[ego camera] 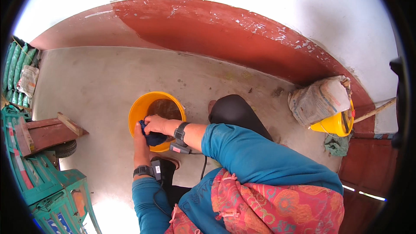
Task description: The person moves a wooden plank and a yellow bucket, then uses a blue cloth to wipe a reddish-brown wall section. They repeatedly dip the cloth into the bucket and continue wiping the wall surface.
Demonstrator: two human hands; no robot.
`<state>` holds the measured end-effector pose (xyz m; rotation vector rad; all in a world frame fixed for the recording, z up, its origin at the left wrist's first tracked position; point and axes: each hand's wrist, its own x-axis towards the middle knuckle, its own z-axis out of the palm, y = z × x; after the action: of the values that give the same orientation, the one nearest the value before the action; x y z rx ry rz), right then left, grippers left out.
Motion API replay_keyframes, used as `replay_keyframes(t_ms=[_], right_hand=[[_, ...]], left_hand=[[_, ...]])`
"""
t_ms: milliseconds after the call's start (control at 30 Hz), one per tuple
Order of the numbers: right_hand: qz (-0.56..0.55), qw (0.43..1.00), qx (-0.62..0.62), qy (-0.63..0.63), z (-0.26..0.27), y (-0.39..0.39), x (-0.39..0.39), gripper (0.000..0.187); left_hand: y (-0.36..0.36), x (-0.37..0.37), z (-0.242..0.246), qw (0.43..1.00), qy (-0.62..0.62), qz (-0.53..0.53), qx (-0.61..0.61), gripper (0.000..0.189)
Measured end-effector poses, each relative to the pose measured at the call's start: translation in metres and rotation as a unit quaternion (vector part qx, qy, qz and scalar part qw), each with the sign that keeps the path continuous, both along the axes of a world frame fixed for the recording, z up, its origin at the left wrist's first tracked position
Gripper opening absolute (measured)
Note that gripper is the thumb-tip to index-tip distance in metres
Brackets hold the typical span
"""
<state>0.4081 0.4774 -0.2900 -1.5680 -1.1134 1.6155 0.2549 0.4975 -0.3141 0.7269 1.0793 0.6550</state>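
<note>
A round yellow bucket (136, 112) stands on the concrete floor in front of me, with murky brownish water (165, 108) inside it. Over its near left side, my left hand (139, 133) and my right hand (156, 124) both grip a dark blue cloth (156, 139). The cloth is bunched between the hands, and its lower part hangs at the bucket's mouth. Some of the left fingers are hidden behind the cloth and the right hand. Each wrist wears a black strap with a small cabled device.
At left stand a green metal vehicle (48, 182) and a reddish wooden board (48, 133) over a tyre (66, 149). To the right, a woven sack (320, 100) rests by another yellow bucket (334, 124), near a stick (375, 110) and a green cloth (336, 144). A red-and-white wall (208, 22) runs behind.
</note>
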Motion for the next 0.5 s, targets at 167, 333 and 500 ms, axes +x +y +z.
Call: replay_keyframes(t_ms=[167,333,500], right_hand=[[-0.117,0.923,-0.004,0.366,0.021,-0.001,-0.004,0.024],[-0.234,0.951,0.041,0.199,0.001,0.010,-0.010,0.029],[-0.323,0.904,-0.126,0.251,-0.051,0.024,-0.024,0.030]], left_hand=[[-0.008,0.012,0.035,0.982,-0.160,0.082,-0.065,0.051],[-0.006,0.045,0.027,0.988,-0.034,0.138,0.062,0.034],[0.004,0.043,0.003,0.964,0.137,0.170,0.152,0.038]])
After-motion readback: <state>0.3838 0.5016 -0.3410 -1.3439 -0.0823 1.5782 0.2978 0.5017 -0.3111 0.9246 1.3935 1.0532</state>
